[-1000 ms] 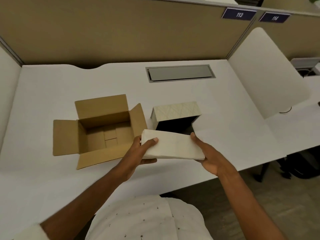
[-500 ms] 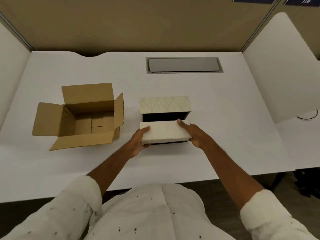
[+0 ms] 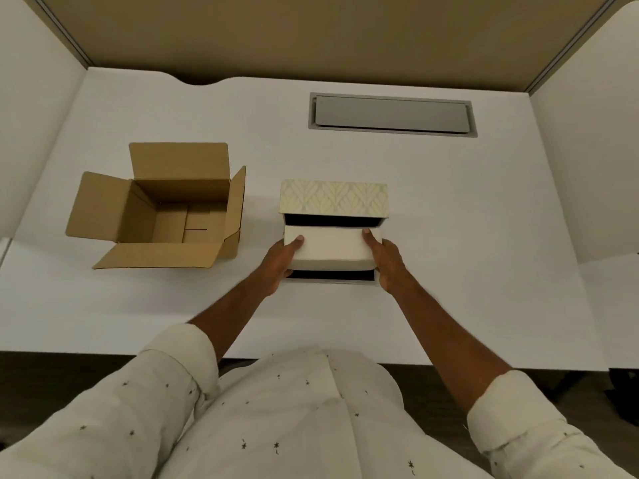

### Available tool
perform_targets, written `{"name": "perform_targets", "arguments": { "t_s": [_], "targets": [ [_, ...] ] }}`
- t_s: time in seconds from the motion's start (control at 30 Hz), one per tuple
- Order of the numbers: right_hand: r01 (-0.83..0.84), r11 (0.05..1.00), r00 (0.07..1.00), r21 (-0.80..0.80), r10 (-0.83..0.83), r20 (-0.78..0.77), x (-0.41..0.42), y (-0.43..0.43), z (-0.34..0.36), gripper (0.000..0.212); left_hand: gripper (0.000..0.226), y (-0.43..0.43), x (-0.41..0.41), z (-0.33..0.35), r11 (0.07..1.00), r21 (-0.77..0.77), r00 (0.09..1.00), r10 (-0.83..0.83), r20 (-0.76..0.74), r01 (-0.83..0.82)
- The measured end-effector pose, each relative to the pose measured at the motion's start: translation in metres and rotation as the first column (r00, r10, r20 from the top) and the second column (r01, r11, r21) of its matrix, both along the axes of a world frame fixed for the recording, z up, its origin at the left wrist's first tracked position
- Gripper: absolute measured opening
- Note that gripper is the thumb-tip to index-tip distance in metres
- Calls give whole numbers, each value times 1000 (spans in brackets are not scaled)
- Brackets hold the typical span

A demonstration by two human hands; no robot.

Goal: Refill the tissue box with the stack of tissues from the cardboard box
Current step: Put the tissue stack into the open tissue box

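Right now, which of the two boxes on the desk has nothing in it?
The brown cardboard box on the left: its flaps are open and only its bare bottom shows. The patterned tissue box has the tissue stack held over its opening by both hands.

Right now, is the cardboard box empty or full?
Empty: the cardboard box stands open, its bare bottom showing; both hands hold the tissue stack elsewhere.
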State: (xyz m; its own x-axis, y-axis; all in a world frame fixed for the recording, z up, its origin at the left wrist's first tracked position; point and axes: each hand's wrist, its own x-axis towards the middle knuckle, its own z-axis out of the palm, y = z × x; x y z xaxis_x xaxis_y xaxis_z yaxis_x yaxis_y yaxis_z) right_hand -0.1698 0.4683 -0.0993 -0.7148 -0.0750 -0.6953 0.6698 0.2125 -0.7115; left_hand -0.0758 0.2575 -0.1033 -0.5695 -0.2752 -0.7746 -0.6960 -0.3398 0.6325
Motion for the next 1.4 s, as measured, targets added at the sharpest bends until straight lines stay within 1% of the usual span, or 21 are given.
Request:
{"name": "perform_targets", "arguments": {
  "t_s": [0.07,0.13,0.2,0.27,0.33,0.37,0.47,0.53,0.63,0.8,1.07,1.27,1.4],
  "targets": [
    [-10,1000,1000,0,10,6,-2,2,-2,85,54,-4,-2,0,1000,-18,1000,0,13,0],
    [-26,1000,1000,-1,26,6,-2,3,-4,86,52,-6,-4,0,997,-70,1000,-22,20,24],
    [-34,999,999,14,34,-2,0,4,-6,82,52,-7,-4,-3,991,-129,999,-39,16,40],
    [-44,999,999,31,45,-22,2,5,-7,71,47,-6,-3,-7,987,-157,1000,-29,-2,28],
    [-49,998,998,41,51,-47,6,6,-10,56,38,-4,-3,-9,986,-169,1000,-5,-15,3],
    [-49,998,997,48,51,-58,8,5,-11,52,38,-3,-3,-10,984,-180,1000,0,-13,-2],
    [-52,993,995,109,60,-77,19,2,-14,64,56,0,-5,-9,973,-229,999,-21,31,28],
    [-46,991,994,129,58,-91,23,0,-16,68,59,3,-5,-9,972,-232,999,-33,41,42],
    [-45,992,995,121,55,-85,23,1,-19,68,60,9,-4,-9,969,-238,997,-58,41,66],
    [-55,993,995,108,64,-80,20,3,-20,67,58,12,-1,-10,965,-257,998,-57,18,60],
    [-88,989,991,121,99,-86,20,3,-16,67,54,13,4,-11,959,-273,997,-79,3,77],
    [-111,985,988,132,123,-92,19,3,-13,67,58,12,6,-8,958,-270,996,-92,10,91],
    [-123,986,989,108,131,-71,14,6,-11,65,57,13,10,-6,954,-284,994,-105,-7,99]
  ]
}}
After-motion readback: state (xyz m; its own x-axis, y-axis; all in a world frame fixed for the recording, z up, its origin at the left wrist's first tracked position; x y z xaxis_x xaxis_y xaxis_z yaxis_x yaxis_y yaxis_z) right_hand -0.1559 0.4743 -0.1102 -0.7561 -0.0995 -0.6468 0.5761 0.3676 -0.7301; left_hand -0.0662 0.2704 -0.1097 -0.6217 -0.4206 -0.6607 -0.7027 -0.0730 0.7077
